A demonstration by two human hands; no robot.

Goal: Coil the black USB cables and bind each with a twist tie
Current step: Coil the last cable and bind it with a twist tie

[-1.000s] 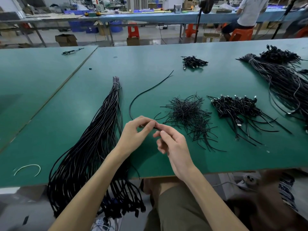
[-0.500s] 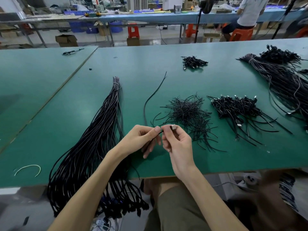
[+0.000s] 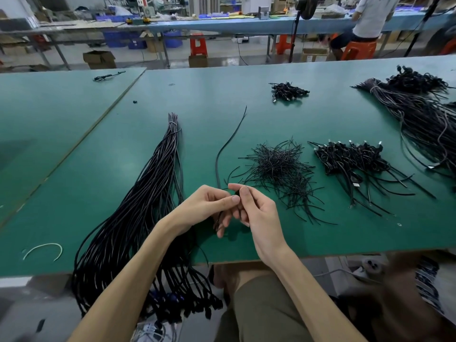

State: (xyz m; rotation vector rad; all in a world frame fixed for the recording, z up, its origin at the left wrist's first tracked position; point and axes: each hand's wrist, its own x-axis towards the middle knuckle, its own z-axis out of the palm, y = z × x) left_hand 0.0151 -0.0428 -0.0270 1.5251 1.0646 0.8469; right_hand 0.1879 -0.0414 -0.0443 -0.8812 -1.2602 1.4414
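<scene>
both hands meet over the near edge of the green bench, centre of view. left hand and right hand are fingertip to fingertip, each pinching the near end of a single black cable. fingers are curled and a dark bit shows between the thumbs, cannot tell if it's the plug. the rest of that cable lies on the bench, running away from the hands in a shallow curve, free end toward the far side. left of it: long bundle of uncoiled cables, plug ends hanging over the near edge. just right of the hands: loose pile of twist ties. further right: heap of coiled cables, metal plugs showing. far right: second long bundle. smaller heap sits toward the far side. white curved strip lies near the left front edge.
</scene>
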